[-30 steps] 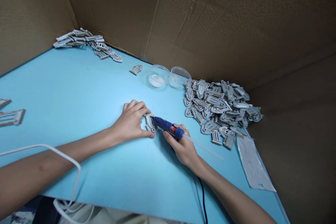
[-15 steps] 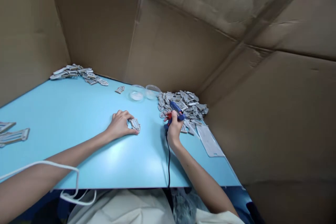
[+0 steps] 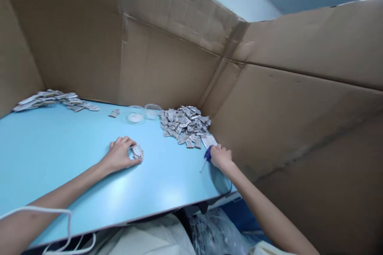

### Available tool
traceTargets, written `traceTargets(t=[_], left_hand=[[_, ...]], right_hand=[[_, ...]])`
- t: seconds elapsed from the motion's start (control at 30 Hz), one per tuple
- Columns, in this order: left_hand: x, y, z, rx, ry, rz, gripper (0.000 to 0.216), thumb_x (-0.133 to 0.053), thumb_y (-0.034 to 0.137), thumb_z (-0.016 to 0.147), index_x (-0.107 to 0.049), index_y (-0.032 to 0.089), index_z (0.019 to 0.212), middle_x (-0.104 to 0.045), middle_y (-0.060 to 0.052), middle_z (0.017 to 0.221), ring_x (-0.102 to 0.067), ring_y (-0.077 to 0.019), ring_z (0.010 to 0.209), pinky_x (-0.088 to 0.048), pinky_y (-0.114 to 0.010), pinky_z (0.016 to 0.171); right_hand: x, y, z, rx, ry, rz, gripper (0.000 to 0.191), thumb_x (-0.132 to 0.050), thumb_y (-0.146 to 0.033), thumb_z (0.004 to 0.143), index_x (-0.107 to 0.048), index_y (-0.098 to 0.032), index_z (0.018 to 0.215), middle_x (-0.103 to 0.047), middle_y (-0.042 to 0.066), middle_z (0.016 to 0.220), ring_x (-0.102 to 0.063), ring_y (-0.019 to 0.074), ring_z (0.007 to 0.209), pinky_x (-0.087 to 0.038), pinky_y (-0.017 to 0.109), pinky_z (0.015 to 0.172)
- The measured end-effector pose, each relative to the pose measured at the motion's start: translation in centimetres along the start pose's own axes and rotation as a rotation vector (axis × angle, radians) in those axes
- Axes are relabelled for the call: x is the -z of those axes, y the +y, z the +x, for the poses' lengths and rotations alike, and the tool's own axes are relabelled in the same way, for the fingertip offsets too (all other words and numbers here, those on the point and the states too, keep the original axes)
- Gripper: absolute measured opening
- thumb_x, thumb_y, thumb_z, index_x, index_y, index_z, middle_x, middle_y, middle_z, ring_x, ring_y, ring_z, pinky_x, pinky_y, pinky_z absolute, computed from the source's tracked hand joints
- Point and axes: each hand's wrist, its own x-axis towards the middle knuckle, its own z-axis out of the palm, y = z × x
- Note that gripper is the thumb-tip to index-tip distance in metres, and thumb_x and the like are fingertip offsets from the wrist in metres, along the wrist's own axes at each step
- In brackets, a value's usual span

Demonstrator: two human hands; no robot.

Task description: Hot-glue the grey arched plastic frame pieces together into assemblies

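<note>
Handling check: light, rigid, edge grip advised

Left hand (image 3: pixel 122 154) pinches the arch-shaped piece (image 3: pixel 138 152) between thumb and fingers, at the blue table (image 3: pixel 170 175). Piece judged light, stiff, possibly brittle; best taken by its outer edges. Right hand (image 3: pixel 220 156) grips the glue gun (image 3: pixel 208 154) near the white sheet (image 3: pixel 208 140); contact cannot be confirmed. Gun judged light, hard plastic; hold clear of its hidden nozzle, probably hot. Beyond: a pile of similar pieces (image 3: pixel 185 123), then 2 clear tubs (image 3: pixel 135 117).

Single head-worn view, facing forward and down over near blue tabletop (image 3: pixel 167 175).
</note>
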Motion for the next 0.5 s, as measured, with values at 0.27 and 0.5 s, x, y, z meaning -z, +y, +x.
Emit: traceTargets(t=[0.27, 0.5], left_hand=[[0.3, 0.5, -0.5, -0.134, 0.039, -0.062, 0.054, -0.079, 0.038, 0.073, -0.065, 0.024, 0.123, -0.075, -0.01, 0.125, -0.063, -0.0357, 0.122, -0.04, -0.049, 0.105], [0.1, 0.0, -0.4, -0.127, -0.003, -0.057, 0.056, -0.08, 0.041, 0.077, -0.065, 0.022, 0.128, -0.075, -0.009, 0.119, -0.063, -0.0338, 0.117, -0.04, -0.048, 0.102]], right_hand=[[-1.4, -15.7, 1.2, 0.873, -0.039, 0.712, 0.035, -0.046, -0.029, 0.112, -0.077, -0.017, 0.101, -0.077, 0.007, 0.096, -0.07, 0.0209, 0.092, -0.047, 0.03, 0.085], [-5.1, -19.1, 1.7, 1.008, -0.115, 1.013, 0.044, -0.039, -0.037, 0.114, -0.073, -0.02, 0.091, -0.07, 0.003, 0.082, -0.062, 0.0196, 0.084, -0.045, 0.032, 0.084]])
